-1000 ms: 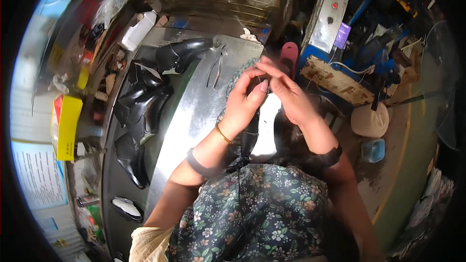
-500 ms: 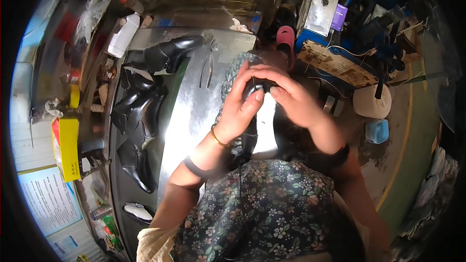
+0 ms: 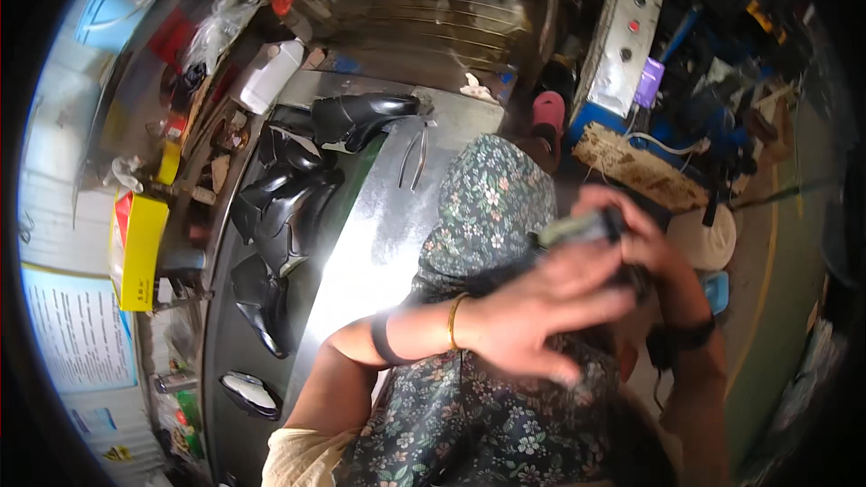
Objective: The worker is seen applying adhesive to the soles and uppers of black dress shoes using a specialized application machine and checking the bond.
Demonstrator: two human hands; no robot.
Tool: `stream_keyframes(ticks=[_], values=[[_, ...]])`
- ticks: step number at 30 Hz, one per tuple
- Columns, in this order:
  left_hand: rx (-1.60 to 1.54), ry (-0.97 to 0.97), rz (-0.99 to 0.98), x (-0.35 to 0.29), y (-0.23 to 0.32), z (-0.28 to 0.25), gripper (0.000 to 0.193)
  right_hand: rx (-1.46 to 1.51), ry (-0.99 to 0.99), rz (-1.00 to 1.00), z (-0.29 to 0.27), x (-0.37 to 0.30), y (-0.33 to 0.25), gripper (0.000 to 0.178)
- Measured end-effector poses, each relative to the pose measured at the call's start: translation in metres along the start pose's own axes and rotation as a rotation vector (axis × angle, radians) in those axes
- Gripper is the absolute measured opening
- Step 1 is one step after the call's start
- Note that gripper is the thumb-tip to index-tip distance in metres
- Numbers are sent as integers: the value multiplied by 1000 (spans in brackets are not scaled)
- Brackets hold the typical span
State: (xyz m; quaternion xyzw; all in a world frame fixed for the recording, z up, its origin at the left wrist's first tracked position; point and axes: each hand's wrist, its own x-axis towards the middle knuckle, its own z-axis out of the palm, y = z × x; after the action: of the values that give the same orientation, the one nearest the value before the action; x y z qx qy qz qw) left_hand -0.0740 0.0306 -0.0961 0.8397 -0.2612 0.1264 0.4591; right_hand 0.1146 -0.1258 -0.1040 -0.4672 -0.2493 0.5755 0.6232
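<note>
While both hands are up over the lap, a dark piece with a pale strip (image 3: 582, 230) sits off the bench, between the hands and right of the apron-covered knee (image 3: 494, 194). Right hand (image 3: 648, 236): fingers bent around the piece's right end, grip looks narrow, detail blurred. Left hand (image 3: 537, 317): fingers straight, thumb spread wide, palm side away from camera, crossing in front of the piece; can't tell if it's touching. Motion blur on both, so the piece's exact shape is unclear. Yellow bangle (image 3: 454, 323) on left wrist, dark bands on both forearms. Bench left of the person: bare metal strip (image 3: 379, 216), pincers (image 3: 415, 158) lying near its far end, legs pointing back toward the person. Black shoes (image 3: 365, 117) run down the bench's left part, the upper ones bunched together; near end has a separate one with a white inside (image 3: 251, 394). White jug (image 3: 271, 77) is beyond the far-left edge, yellow box (image 3: 144, 252) further left. Right side: machine panel with buttons (image 3: 622, 36), purple box (image 3: 648, 81) against it, pink shoe (image 3: 548, 113) just left of the machine.
</note>
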Motion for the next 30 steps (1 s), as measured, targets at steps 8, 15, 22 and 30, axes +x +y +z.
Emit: stream_keyframes(ticks=[8,15,22,30], values=[[503,502,-902,-109,-116,-99,68,477,731,122,-29,-81,108,62],[1156,58,-874,-135,-240,-194,87,333,380,-107,-25,129,43,61],[1080,182,-651,-154,-237,-214,50,-352,621,-328,-24,457,46,63],[823,797,-449,-136,-79,-225,40,-727,2,-232,27,446,60,67]])
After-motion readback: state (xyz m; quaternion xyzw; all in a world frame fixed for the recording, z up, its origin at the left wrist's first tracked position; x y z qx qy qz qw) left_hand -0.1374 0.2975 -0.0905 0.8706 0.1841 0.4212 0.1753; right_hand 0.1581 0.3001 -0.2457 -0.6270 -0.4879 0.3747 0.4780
